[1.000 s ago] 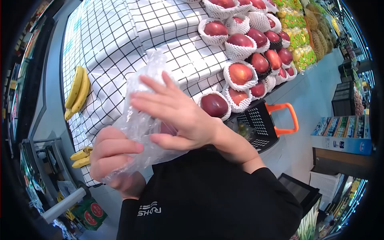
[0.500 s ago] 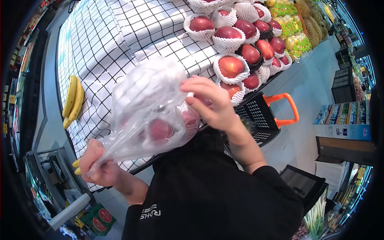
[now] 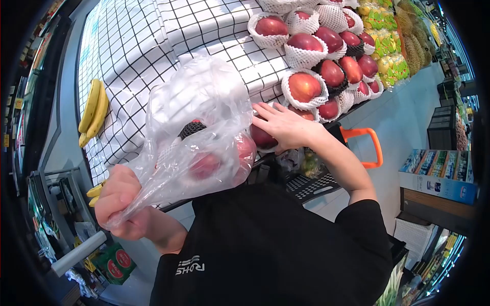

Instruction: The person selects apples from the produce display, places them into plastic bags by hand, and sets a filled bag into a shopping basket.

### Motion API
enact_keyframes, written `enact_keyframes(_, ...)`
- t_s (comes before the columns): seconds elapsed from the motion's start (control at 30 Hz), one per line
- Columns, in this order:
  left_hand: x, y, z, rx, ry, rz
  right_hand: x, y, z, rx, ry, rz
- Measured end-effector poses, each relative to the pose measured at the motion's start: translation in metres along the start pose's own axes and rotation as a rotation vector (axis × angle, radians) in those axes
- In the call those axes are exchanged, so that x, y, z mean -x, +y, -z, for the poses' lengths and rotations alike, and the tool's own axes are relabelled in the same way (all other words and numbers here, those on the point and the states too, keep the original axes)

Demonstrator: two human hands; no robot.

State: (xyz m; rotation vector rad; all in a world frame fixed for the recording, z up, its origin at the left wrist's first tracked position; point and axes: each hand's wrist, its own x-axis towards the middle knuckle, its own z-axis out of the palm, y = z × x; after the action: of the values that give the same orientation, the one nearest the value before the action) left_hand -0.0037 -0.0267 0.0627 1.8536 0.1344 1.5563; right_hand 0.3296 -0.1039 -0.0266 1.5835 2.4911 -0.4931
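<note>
My left hand (image 3: 122, 204) is closed around the gathered end of a clear plastic bag (image 3: 204, 97). Several red fruits (image 3: 204, 166) show through the film, along with a black foam net (image 3: 192, 129). My right hand (image 3: 288, 126) reaches across to the bag's right side, fingers stretched and apart. Beneath it lies a dark red fruit (image 3: 263, 137) in a white foam net, partly covered by the fingers and palm. Just beyond that hand, large red fruits (image 3: 304, 86) in foam nets sit piled on the display table (image 3: 204, 25).
Bananas (image 3: 94, 112) lie at the table's left edge, with more tips (image 3: 96, 191) near my left wrist. A black basket with an orange handle (image 3: 370, 145) stands right of me. Yellow-green packages (image 3: 383, 41) line the far right. Boxes (image 3: 439, 173) stand across the aisle.
My right hand has left the bag's edge and moved slightly right and down over the dark red fruit, its fingers spreading. My left hand still holds the bag.
</note>
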Motion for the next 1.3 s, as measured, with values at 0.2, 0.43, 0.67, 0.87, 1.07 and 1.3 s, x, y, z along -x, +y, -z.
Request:
enact_keyframes(0.2, 0.004, 0.001, -0.001, -0.004, 0.015, 0.033, -0.011, 0.017, 0.000, -0.183, 0.045, 0.121)
enact_keyframes(0.43, 0.009, 0.000, -0.014, -0.050, -0.031, 0.085, -0.010, 0.019, 0.008, -0.340, 0.076, 0.029)
enact_keyframes(0.67, 0.011, -0.003, -0.023, -0.042, 0.066, 0.127, 0.017, 0.014, 0.044, -0.535, 0.358, -0.051)
enact_keyframes(0.87, 0.006, -0.002, -0.028, -0.066, 0.095, 0.179, 0.018, -0.014, 0.010, -1.979, 0.775, -0.051)
enact_keyframes(1.07, -0.006, 0.007, -0.046, -0.146, -0.017, 0.300, 0.010, -0.066, 0.017, -2.582, 0.819, 0.096)
enact_keyframes(1.3, -0.013, 0.020, -0.053, -0.154, -0.169, 0.453, 0.018, -0.094, 0.024, -2.452, 0.957, 0.021)
